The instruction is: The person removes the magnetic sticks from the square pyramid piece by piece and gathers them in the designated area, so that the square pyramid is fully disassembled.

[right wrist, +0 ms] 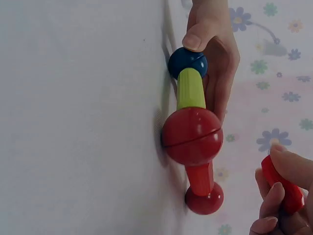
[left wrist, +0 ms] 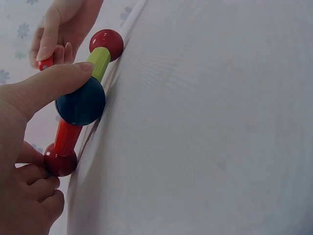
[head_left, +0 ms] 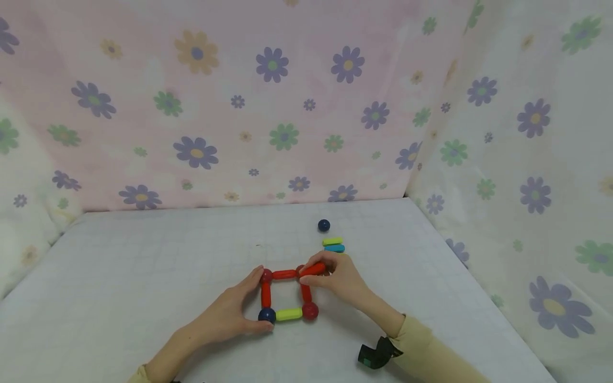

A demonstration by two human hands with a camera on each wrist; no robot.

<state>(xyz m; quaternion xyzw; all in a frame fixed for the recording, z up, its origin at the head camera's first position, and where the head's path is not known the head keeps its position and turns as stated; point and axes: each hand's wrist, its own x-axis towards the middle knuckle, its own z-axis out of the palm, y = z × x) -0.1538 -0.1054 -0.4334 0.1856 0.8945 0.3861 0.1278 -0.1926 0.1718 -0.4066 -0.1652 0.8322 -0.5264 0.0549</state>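
Observation:
A square of rods and balls lies on the table, with a yellow-green rod [head_left: 289, 314] along its near side and red rods on the others. My left hand [head_left: 227, 314] holds its left side, thumb on the dark blue ball [left wrist: 82, 105] and fingers at the far-left red ball [head_left: 266, 275]. Between thumb and fingers, my right hand [head_left: 347, 279] pinches a loose red rod [right wrist: 283, 188] above the square's far-right corner. The ball at that corner is partly hidden by this rod and hand. At the near-right corner sits another red ball [head_left: 310, 310].
Beyond my right hand lie a yellow-green rod [head_left: 332, 241] and a blue rod [head_left: 334, 248], with a sliver of another yellow-green piece by the hand. Farther back is a dark blue ball [head_left: 324, 225]. Flowered curtains [head_left: 239, 133] border the white table [head_left: 143, 255].

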